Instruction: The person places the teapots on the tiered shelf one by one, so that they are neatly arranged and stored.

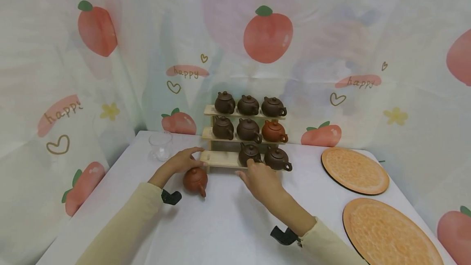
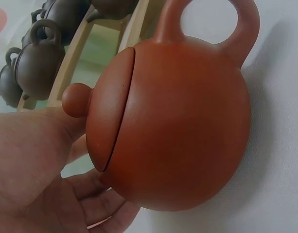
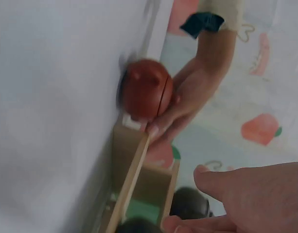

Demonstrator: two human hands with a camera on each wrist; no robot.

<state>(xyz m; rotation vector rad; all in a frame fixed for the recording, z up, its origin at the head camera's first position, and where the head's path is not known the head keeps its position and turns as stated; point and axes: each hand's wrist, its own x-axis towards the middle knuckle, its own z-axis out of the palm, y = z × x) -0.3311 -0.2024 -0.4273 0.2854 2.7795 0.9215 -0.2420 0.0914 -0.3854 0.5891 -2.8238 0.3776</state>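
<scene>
A three-tier wooden stand (image 1: 223, 159) bears several teapots. At the left end of its lowest shelf, my left hand (image 1: 185, 160) grips the wood between thumb and fingers. Just in front of that hand, a reddish-brown clay teapot (image 1: 195, 180) stands on the table, its handle toward me; it fills much of the left wrist view. My right hand (image 1: 265, 183) reaches to a dark brown teapot (image 1: 249, 153) on the lowest shelf, fingertips overlapping its front and thumb spread away to the left. Right of it sits another dark teapot (image 1: 277, 158).
Dark teapots (image 1: 248, 104) line the top shelf. The middle shelf has two dark ones (image 1: 248, 129) and a reddish-brown one (image 1: 274, 131) at right. A clear glass vessel (image 1: 160, 145) stands at back left. Two round orange mats (image 1: 355, 171) lie on the right side.
</scene>
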